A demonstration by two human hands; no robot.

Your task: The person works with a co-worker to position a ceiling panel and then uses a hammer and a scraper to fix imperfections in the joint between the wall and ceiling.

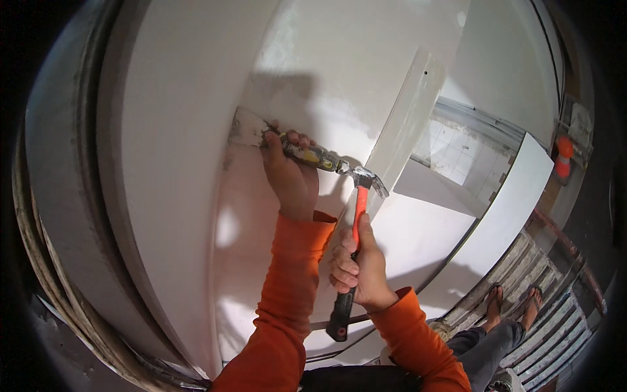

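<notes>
My left hand (291, 183) is wrapped around the black and yellow handle of a putty-smeared scraper (315, 155). The scraper's wide flat blade (247, 128) points left, its edge against the pale wall surface by the inside corner. In my right hand (358, 266) is a claw hammer (360, 206) with a red and black handle, gripped about midway along. The hammer's head meets the butt end of the scraper's handle, or sits right beside it; I cannot tell if they touch. Both forearms wear orange sleeves.
A long pale strip with a small hole (410, 111) runs diagonally past the hammer. To its right is a rectangular opening showing white tiles (454, 153). A white panel (513, 209) borders it. Feet in flip-flops (533, 302) stand on a stained slatted platform (548, 340). An orange object (563, 149) is at far right.
</notes>
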